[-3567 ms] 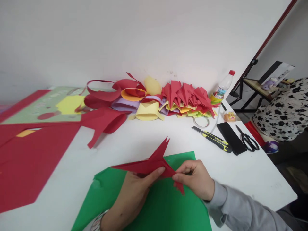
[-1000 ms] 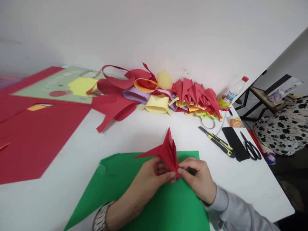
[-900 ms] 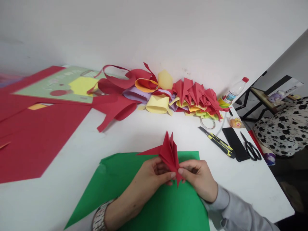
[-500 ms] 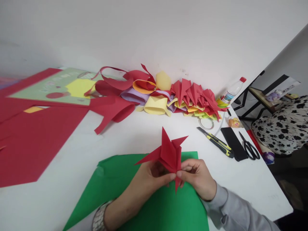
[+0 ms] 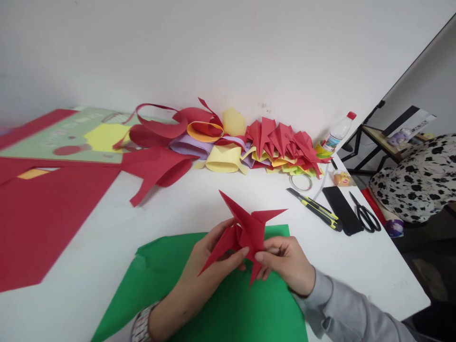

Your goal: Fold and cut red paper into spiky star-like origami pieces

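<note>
over green paper (image 5: 153, 273), both hands (image 5: 292, 266) angled inward, pinching folded red paper (image 5: 253, 235)

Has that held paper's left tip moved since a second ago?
Yes: the left tip of the held paper has swung down in view from the far edge of the green sheet to below that edge.

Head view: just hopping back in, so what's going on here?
A person's left grip and right grip both hold a folded red paper shape, its points sticking out several ways, above a green sheet. More folded red pieces are heaped at the back of the white table. The cutter and scissors lie off to the right, with neither grip touching them.
</note>
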Tool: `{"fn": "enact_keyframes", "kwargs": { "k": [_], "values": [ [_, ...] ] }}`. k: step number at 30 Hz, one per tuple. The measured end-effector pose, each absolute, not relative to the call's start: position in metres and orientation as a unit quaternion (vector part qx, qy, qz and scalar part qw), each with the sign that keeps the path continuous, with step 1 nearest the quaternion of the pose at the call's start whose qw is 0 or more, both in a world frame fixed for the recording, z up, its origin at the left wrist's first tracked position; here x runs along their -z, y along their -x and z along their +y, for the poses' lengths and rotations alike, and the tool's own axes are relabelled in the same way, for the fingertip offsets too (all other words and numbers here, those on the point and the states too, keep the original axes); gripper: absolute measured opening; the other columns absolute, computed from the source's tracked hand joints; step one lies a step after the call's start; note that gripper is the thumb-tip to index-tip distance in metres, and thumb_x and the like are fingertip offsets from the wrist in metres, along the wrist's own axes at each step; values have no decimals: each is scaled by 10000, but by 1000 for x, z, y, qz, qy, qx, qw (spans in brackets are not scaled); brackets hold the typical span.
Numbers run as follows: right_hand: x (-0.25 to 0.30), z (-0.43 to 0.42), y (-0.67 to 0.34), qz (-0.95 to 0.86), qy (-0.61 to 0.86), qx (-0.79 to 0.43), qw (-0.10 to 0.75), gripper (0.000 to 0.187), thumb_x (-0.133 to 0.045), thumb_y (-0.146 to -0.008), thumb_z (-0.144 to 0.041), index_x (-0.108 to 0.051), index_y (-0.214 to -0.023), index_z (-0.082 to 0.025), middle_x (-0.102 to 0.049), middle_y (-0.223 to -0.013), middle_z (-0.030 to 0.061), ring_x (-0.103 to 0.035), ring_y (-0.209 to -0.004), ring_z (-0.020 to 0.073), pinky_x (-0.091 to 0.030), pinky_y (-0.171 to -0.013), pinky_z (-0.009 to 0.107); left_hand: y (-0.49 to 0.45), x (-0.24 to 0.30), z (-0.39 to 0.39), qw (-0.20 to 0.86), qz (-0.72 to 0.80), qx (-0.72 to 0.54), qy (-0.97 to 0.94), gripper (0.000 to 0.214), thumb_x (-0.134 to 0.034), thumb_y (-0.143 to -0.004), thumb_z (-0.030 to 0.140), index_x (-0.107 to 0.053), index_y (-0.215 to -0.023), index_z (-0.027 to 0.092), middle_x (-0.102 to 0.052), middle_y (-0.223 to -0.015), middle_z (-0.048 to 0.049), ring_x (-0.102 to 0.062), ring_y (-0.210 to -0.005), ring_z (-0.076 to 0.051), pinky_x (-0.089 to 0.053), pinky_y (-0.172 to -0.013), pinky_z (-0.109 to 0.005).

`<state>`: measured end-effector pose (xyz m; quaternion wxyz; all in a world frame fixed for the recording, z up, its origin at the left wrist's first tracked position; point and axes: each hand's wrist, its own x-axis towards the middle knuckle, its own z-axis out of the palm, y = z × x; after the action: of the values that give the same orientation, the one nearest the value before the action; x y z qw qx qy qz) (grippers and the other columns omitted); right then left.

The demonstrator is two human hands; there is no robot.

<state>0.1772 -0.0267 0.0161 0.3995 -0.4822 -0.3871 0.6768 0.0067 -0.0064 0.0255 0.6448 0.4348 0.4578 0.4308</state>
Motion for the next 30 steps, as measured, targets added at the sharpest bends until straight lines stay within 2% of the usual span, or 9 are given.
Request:
{"fn": "enact_keyframes", "kwargs": {
  "k": [5, 8, 10, 14, 17, 24, 27, 30],
  "values": [
    [-12, -27, -180, -384, 471, -678, 413, 399, -831, -621, -474, -697, -715, -110, -679, -526, 10, -607, -405, 101, -473, -402, 173, 1, -30, -3, 671, 430, -424, -430, 535, -864, -538, 228, -667, -1035, 251, -756, -779, -17, -680, -589, -204, -563, -542, -279],
    [-14, -27, -184, -360, 453, -708, 406, 416, -840, -607, -475, -696, -723, -103, -679, -518, 13, -594, -377, 95, -464, -383, 164, 5, -31, 3, 718, 387, -401, -416, 585, -876, -451, 159, -714, -1006, 246, -748, -714, -29, -677, -552, -221, -565, -537, -308],
    [-16, -26, -185, -344, 448, -731, 382, 425, -853, -578, -475, -682, -691, -103, -672, -505, 13, -588, -363, 95, -453, -363, 156, 5, -31, 6, 738, 361, -393, -413, 538, -867, -435, 116, -749, -943, 247, -744, -687, -27, -690, -594, -233, -570, -579, -314],
    [-20, -28, -185, -351, 442, -758, 326, 445, -863, -543, -479, -674, -677, -98, -663, -505, 6, -606, -387, 97, -468, -375, 152, 0, -28, 7, 756, 340, -367, -421, 306, -849, -495, 130, -784, -773, 240, -758, -704, -33, -698, -671, -222, -560, -630, -281],
    [-19, -29, -183, -362, 435, -765, 307, 455, -855, -543, -491, -673, -686, -100, -671, -529, 4, -613, -408, 89, -483, -405, 155, -2, -23, 5, 742, 353, -367, -436, 172, -840, -545, 187, -783, -703, 226, -752, -653, -27, -667, -598, -179, -532, -563, -227],
    [-14, -31, -184, -377, 403, -776, 305, 431, -813, -621, -504, -675, -692, -101, -679, -580, 15, -630, -466, 94, -495, -452, 174, -2, -16, 1, 707, 396, -401, -427, 88, -834, -606, 280, -779, -652, 229, -776, -671, -32, -682, -626, -175, -555, -651, -236],
    [-14, -31, -187, -374, 374, -784, 325, 407, -803, -666, -468, -699, -783, -92, -706, -636, 44, -662, -522, 120, -511, -476, 195, -2, -16, 1, 692, 422, -423, -405, 130, -864, -557, 284, -774, -629, 225, -785, -693, -38, -675, -603, -168, -555, -626, -229],
    [-15, -32, -188, -370, 352, -786, 348, 473, -876, -577, -355, -705, -949, -119, -742, -740, 53, -696, -606, 137, -549, -562, 230, -1, -20, 3, 687, 438, -453, -361, 195, -901, -471, 279, -762, -588, 210, -762, -622, -26, -653, -568, -162, -549, -584, -222]
  ]
}}
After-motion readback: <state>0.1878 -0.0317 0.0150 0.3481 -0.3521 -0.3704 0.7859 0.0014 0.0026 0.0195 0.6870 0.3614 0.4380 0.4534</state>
